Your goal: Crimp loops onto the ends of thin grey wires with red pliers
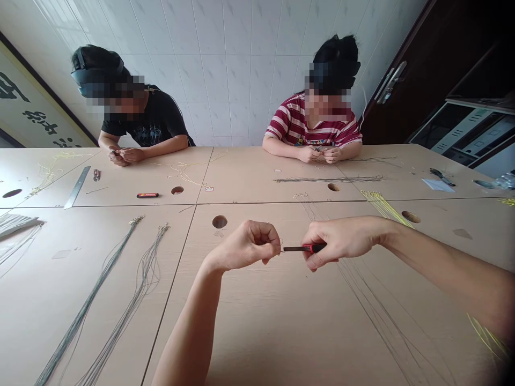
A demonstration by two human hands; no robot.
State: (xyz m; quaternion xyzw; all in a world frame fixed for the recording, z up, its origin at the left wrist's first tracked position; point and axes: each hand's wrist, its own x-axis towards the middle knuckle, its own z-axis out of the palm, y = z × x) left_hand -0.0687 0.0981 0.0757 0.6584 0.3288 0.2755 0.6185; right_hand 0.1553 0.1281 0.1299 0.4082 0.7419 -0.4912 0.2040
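My left hand (249,244) is closed in a pinch on a thin wire (281,244), its end showing at the fingertips. My right hand (341,238) is wrapped round a tool with a red and black handle (317,248). The narrow dark shaft (295,249) of the tool points left, its tip close to the wire; whether they touch is too small to tell. Beneath my right hand and forearm, thin grey wires (370,300) run along the table, and yellow wires (386,208) lie just beyond the forearm.
Two grey wire bundles (96,284) (139,295) lie on the table (257,332) at left. Across it sit two people (161,118) (314,123), hands at small items. A steel ruler (77,187), a red-black box (147,195) and round holes (219,221) are further off.
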